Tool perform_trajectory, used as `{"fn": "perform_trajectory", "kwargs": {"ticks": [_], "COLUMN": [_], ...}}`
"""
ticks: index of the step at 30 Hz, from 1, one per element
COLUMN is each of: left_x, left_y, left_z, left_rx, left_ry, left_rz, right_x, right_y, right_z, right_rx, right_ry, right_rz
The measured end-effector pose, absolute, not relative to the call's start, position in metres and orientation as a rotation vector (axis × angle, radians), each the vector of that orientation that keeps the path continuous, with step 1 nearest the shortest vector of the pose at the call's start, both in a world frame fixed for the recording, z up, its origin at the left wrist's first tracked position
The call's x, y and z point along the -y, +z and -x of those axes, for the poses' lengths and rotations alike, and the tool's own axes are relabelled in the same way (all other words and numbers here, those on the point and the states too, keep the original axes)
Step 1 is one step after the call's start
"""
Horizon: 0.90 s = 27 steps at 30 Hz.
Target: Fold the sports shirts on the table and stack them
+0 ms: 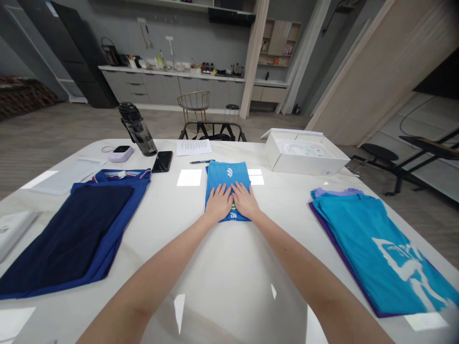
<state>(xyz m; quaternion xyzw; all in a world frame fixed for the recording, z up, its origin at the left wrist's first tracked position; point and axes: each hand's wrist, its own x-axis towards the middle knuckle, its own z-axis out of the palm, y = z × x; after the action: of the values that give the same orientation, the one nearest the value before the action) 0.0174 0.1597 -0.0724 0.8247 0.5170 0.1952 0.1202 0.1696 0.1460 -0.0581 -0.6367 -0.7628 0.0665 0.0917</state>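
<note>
A blue garment with white and yellow print lies folded into a small rectangle at the middle of the white table. Flat on its left half rests my left hand, fingers spread and pointing away from me. My right hand lies the same way on the right half, its fingertips close to those of the left. Both palms cover part of the print. Dark navy and blue clothes are stacked at the left. Teal and purple shirts form another stack at the right.
Beyond the folded garment are a pen, a printed sheet, a black phone and a dark bottle. An open white box stands at the back right. Papers and a white box lie far left.
</note>
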Motion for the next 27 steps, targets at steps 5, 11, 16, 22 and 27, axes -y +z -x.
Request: {"fn": "perform_trajectory", "kwargs": {"ticks": [5,11,16,22,27], "left_x": [-0.123,-0.096,-0.067,-0.051,-0.043], "left_y": [-0.069,-0.063,-0.055,-0.044,-0.038], "left_z": [-0.003,0.024,0.045,0.056,0.053], "left_rx": [-1.478,-1.418,-1.455,-1.577,-1.645], "left_ry": [0.520,0.404,0.344,0.341,0.241], "left_rz": [-2.451,-2.514,-2.483,-2.596,-2.751], "right_x": [-0.098,-0.063,-0.034,-0.024,-0.024], "right_y": [-0.058,-0.057,-0.058,-0.062,-0.066], "right_z": [-0.177,-0.194,-0.220,-0.229,-0.222], "right_rx": [2.211,2.159,2.116,1.985,1.953], "right_ry": [0.190,0.242,0.388,0.284,0.191], "right_rz": [1.988,2.068,1.849,1.636,1.706]}}
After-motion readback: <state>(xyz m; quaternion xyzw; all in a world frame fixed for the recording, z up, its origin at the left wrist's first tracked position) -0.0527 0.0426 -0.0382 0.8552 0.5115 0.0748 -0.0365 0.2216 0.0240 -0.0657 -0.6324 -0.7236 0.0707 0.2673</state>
